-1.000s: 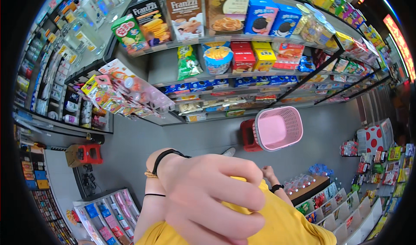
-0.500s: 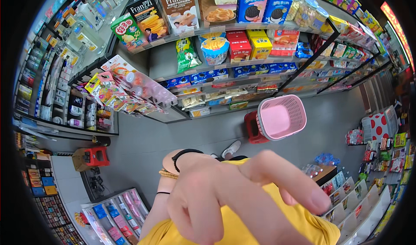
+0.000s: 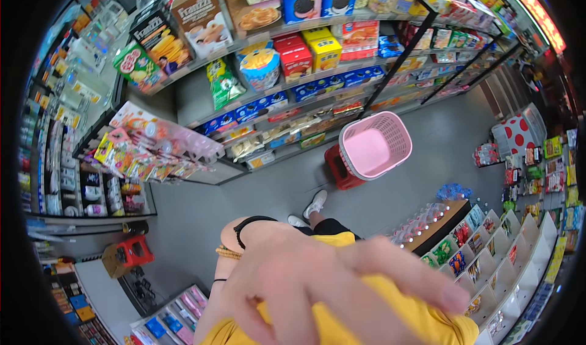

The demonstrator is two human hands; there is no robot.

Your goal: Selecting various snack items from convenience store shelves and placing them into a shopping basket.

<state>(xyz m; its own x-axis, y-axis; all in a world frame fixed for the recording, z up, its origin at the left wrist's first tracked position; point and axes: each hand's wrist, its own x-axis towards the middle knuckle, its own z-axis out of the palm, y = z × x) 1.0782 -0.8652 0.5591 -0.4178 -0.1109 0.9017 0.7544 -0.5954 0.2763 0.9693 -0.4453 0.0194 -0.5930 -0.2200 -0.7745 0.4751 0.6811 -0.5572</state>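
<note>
My left hand (image 3: 305, 275) is raised close in the lower middle, large and partly smeared by motion. Its fingers are spread, one reaching toward the right, and I see nothing held in them. Some fingertips run out of the picture at the bottom. A black band (image 3: 247, 226) circles the wrist, with a beaded bracelet (image 3: 228, 252) just beside it. Behind the hand is my yellow shirt (image 3: 421, 302). My right hand is out of sight. On the floor beyond, a pink basket (image 3: 400, 143) rests on or against a red stool (image 3: 336, 169).
A snack shelf (image 3: 201, 104) with boxes and bags runs across the far side. Hanging packets (image 3: 137, 156) stick out at its left end. Sectioned white bins (image 3: 516, 256) and several bottles (image 3: 421, 223) stand at right. Another red stool (image 3: 135, 250) is at left.
The whole view has turned, so the shelf and basket sit further left and more bins show at right. My left hand stays raised close, its fingers slightly more spread.
</note>
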